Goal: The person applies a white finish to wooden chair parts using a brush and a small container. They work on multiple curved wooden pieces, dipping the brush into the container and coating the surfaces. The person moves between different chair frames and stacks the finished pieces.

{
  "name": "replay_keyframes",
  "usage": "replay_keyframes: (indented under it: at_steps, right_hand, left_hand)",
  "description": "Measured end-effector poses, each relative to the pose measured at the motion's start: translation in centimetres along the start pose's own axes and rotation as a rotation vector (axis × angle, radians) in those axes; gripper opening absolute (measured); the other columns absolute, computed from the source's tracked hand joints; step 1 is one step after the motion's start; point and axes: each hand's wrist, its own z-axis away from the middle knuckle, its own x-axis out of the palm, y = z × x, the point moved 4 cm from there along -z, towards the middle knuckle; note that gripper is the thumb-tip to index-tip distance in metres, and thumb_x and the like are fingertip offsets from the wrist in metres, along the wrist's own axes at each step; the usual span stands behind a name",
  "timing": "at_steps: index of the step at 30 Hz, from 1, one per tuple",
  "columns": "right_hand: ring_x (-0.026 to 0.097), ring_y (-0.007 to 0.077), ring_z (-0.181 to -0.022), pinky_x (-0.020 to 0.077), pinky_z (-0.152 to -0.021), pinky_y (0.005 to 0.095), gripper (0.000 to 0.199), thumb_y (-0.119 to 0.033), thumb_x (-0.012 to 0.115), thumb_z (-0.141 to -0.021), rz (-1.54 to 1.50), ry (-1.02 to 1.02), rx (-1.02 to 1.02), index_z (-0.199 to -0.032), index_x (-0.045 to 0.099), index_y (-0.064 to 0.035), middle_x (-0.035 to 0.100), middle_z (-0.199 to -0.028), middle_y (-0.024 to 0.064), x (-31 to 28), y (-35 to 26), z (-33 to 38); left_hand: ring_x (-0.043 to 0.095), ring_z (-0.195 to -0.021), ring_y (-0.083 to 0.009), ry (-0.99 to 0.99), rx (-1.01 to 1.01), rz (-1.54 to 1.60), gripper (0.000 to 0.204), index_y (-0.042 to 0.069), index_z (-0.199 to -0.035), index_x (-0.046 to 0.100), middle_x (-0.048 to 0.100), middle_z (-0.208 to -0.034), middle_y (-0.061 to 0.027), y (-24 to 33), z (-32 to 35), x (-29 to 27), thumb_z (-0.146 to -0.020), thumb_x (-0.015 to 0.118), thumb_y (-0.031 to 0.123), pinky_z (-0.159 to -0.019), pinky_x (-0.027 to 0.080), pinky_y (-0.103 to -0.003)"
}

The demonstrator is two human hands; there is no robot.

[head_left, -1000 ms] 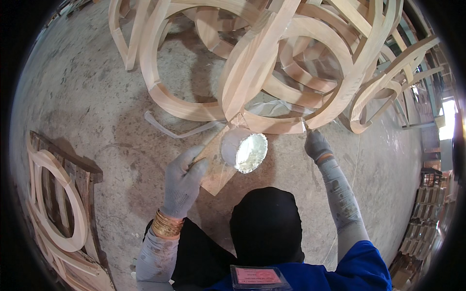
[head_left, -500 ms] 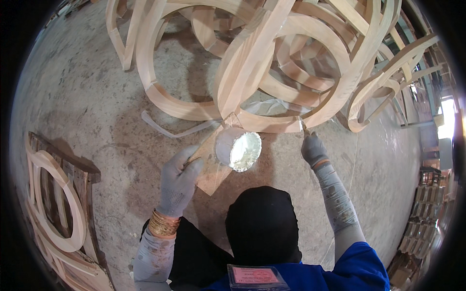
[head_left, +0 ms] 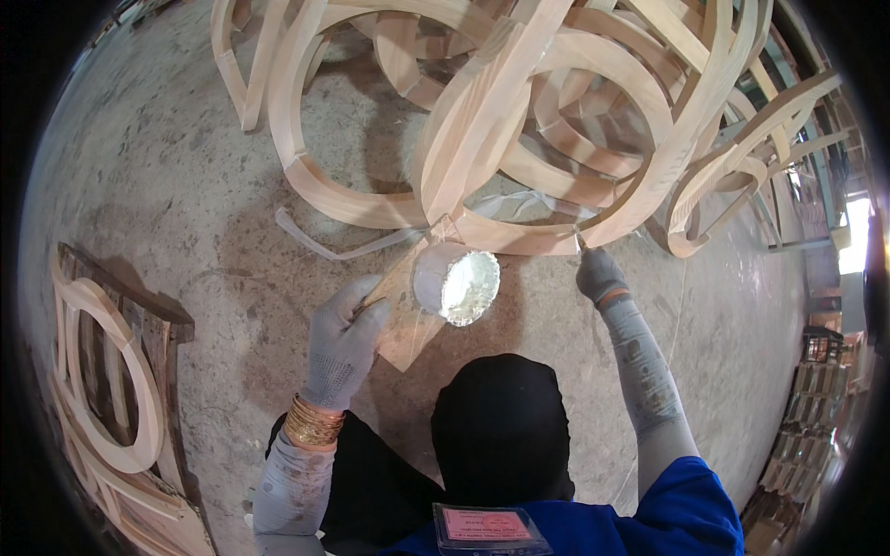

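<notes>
My left hand point(head_left: 343, 345), in a grey glove, is closed on the edge of a thin wooden board point(head_left: 408, 339). A pale cup point(head_left: 434, 280) sits tilted against that board, its mouth turned to the right. White paste point(head_left: 471, 289) coats the inside and rim of the cup. My gloved right hand point(head_left: 601, 272) is closed around a slim tool point(head_left: 581, 242), mostly covered by the fingers; its exact kind cannot be told. The tool's tip meets the lower edge of a curved wooden frame point(head_left: 528, 239), where a whitish joint shows.
More curved wooden frames point(head_left: 345, 206) crowd the far side and right. A strip of translucent film point(head_left: 324, 250) lies on the concrete floor point(head_left: 232, 306). At the left, wooden rings point(head_left: 148, 422) lie by a slatted pallet point(head_left: 167, 343). Stacked wooden pieces point(head_left: 816, 408) line the right.
The view has shifted slightly. The right hand and its tool stay at the frame's joint, with the tool's angle a little different. My left hand keeps its hold on the board.
</notes>
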Motion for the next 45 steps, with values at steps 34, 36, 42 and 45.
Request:
replay_keyframes:
  at_steps: [34, 36, 42, 45]
  right_hand:
    - [0.063, 0.0408, -0.082, 0.0514, -0.072, 0.0480, 0.026, -0.006, 0.048, -0.077, -0.044, 0.007, -0.095, -0.097, 0.062, 0.0023, 0.063, -0.087, 0.0279, -0.8, 0.2, 0.5]
    - [0.063, 0.0406, -0.081, 0.0515, -0.071, 0.0480, 0.028, -0.006, 0.047, -0.078, -0.056, 0.040, -0.074, -0.102, 0.060, 0.0024, 0.062, -0.089, 0.0281, -1.4, 0.0, 0.8]
    - [0.063, 0.0403, -0.077, 0.0520, -0.069, 0.0474, 0.031, -0.007, 0.045, -0.081, 0.045, 0.042, -0.035, -0.108, 0.057, 0.0025, 0.061, -0.090, 0.0278, -0.4, 2.1, 0.8]
    - [0.063, 0.0400, -0.075, 0.0521, -0.068, 0.0474, 0.030, -0.008, 0.045, -0.083, 0.035, 0.042, 0.010, -0.109, 0.057, 0.0025, 0.061, -0.091, 0.0271, 0.6, 1.8, 2.3]
  left_hand:
    - [0.048, -0.064, -0.0049, -0.001, -0.013, -0.032, 0.026, -0.003, -0.109, 0.061, 0.055, -0.075, -0.0007, -0.7, 0.1, -0.2, -0.086, 0.055, 0.008, -0.058, 0.042, -0.022]
    - [0.048, -0.064, -0.0051, -0.001, -0.020, -0.033, 0.026, -0.003, -0.108, 0.061, 0.055, -0.076, -0.0007, -0.6, 0.1, -0.1, -0.086, 0.055, 0.008, -0.058, 0.042, -0.022]
    - [0.050, -0.068, -0.0067, -0.033, 0.030, -0.049, 0.025, -0.003, -0.107, 0.061, 0.057, -0.078, -0.0017, -0.5, -0.3, 0.8, -0.085, 0.055, 0.008, -0.064, 0.044, -0.023]
    - [0.052, -0.073, -0.0077, -0.021, 0.063, -0.078, 0.025, -0.003, -0.108, 0.061, 0.059, -0.082, -0.0028, -0.3, -0.2, 0.6, -0.085, 0.055, 0.007, -0.069, 0.045, -0.023]
